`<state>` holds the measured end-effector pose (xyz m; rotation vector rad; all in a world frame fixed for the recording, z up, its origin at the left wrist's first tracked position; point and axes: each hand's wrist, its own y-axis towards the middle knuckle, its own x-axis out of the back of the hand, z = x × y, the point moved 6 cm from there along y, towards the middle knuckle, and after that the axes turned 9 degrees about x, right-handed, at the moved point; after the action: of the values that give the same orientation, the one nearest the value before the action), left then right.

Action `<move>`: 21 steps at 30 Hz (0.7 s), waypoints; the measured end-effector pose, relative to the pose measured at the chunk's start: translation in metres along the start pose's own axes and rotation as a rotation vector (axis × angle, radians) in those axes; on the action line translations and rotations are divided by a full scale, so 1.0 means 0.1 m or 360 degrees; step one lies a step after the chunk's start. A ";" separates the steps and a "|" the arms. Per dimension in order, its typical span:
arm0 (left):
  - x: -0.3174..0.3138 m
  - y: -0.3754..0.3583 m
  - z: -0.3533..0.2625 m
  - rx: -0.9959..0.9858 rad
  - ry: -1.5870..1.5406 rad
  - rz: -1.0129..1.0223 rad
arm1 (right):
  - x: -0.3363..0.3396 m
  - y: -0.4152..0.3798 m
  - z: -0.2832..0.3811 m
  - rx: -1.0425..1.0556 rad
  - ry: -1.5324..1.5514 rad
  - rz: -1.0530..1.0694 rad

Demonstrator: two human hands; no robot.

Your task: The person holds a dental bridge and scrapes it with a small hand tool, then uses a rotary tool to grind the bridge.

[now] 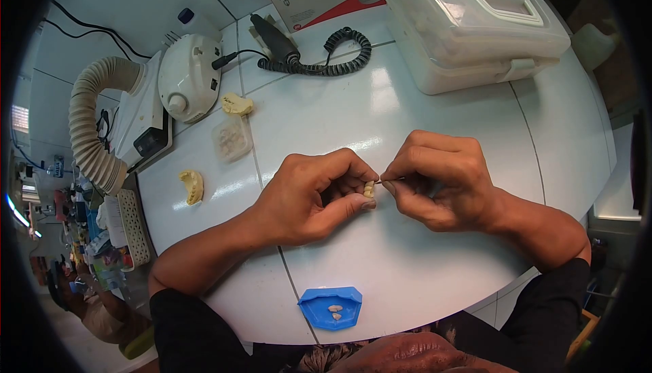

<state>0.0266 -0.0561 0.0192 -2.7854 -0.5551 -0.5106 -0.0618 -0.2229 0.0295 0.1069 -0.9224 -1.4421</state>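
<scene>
While the left hand (305, 196) pinches a small cream tooth-shaped piece (369, 189) between thumb and forefinger above the white surface (421, 264), the right hand (441, 179) (its grip pressed on a thin metal pin (392, 180)) meets the piece from its right.

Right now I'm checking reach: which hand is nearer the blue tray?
Left. The left hand sits just above and left of the blue tray; the right hand is farther up and to the right.
</scene>
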 end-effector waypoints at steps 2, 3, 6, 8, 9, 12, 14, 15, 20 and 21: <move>0.00 0.00 0.00 -0.0016 0.0004 -0.0005 | -0.01 -0.01 0.00 -0.0004 0.0018 0.0006; 0.00 0.00 0.00 -0.0022 0.0007 -0.0012 | -0.01 -0.01 0.00 -0.0005 0.0027 0.0009; 0.00 0.00 -0.01 -0.0019 0.0020 -0.0011 | -0.01 -0.01 0.00 0.0004 0.0018 0.0020; 0.00 0.00 -0.01 -0.0024 0.0013 -0.0012 | -0.01 -0.01 0.00 -0.0010 0.0042 0.0005; 0.00 0.00 0.01 -0.0032 0.0002 -0.0017 | -0.01 -0.01 -0.01 -0.0017 0.0054 -0.0003; 0.00 0.00 0.02 -0.0032 -0.0012 -0.0033 | 0.00 -0.01 0.00 -0.0017 0.0053 -0.0041; 0.00 0.00 0.02 -0.0017 -0.0006 -0.0031 | -0.02 -0.01 -0.01 -0.0030 0.0059 -0.0013; 0.00 0.00 0.01 -0.0009 0.0002 -0.0024 | -0.02 -0.01 -0.01 -0.0036 0.0060 0.0000; 0.00 0.00 0.02 -0.0012 0.0001 -0.0019 | -0.01 0.00 -0.01 0.0017 0.0034 -0.0033; 0.00 0.00 0.01 0.0001 -0.0004 -0.0015 | -0.02 0.00 -0.01 0.0012 0.0041 -0.0028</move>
<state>0.0267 -0.0558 0.0180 -2.7846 -0.5690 -0.5089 -0.0606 -0.2218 0.0281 0.1390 -0.9082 -1.4504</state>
